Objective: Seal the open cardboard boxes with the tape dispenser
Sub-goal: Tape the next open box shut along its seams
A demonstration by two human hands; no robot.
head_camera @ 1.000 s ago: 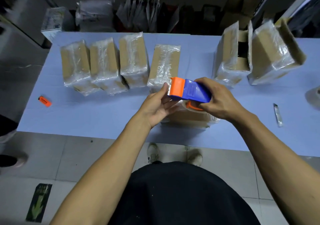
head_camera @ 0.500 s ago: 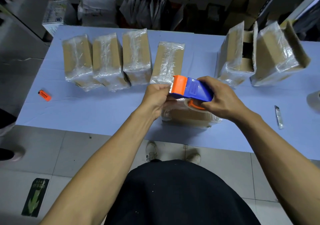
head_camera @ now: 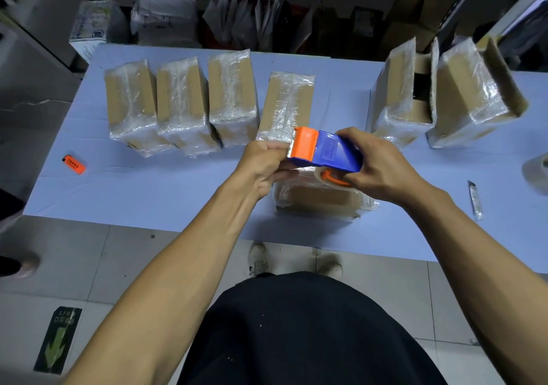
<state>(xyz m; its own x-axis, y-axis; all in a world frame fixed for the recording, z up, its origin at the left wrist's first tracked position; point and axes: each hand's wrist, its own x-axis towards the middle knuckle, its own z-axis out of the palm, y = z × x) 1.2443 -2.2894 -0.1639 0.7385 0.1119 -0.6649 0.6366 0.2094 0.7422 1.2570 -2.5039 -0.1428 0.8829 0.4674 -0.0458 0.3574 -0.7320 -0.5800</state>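
From my remote feed I see both forearms reaching forward over the near edge of the blue table (head_camera: 148,188), meeting above a cardboard box (head_camera: 320,199) that lies flat, wrapped in clear film, just under the hands. My right hand (head_camera: 382,171) wraps its fingers over the blue body of the tape dispenser (head_camera: 326,151), holding it off the box with the orange cutter end pointing left and the tape roll hanging below. My left hand (head_camera: 262,166) has its fingers curled at the cutter end, seemingly pinching the tape there, though I cannot make out the strip itself. Four wrapped boxes (head_camera: 184,105) stand in a row at the far left, two open boxes (head_camera: 444,93) at the far right. An orange lighter (head_camera: 74,164) lies left, a small utility knife (head_camera: 475,200) right
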